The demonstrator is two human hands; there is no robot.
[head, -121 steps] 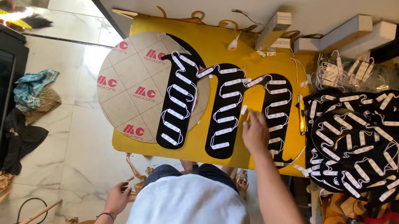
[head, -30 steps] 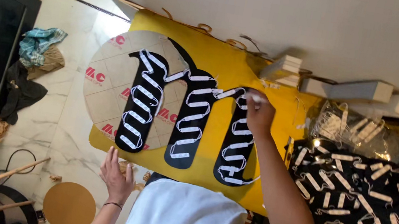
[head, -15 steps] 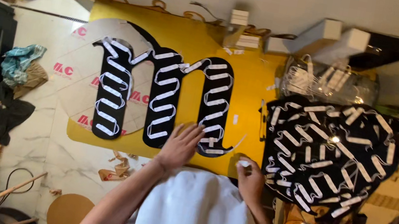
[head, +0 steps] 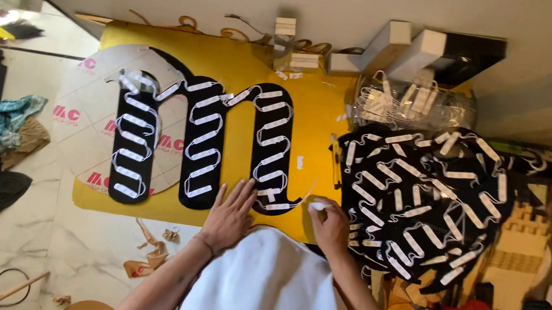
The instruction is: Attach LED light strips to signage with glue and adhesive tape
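A big yellow flat board (head: 312, 120) carries the things. On it lies a large black letter shape (head: 202, 146) with three legs, and a winding chain of small white blocks (head: 199, 141) runs along it. A pale round sheet (head: 89, 118) with red marks lies under the letter's left part. Small white boxes (head: 292, 44) sit at the board's far edge. A black piece covered in white blocks (head: 423, 200) lies over the right side.
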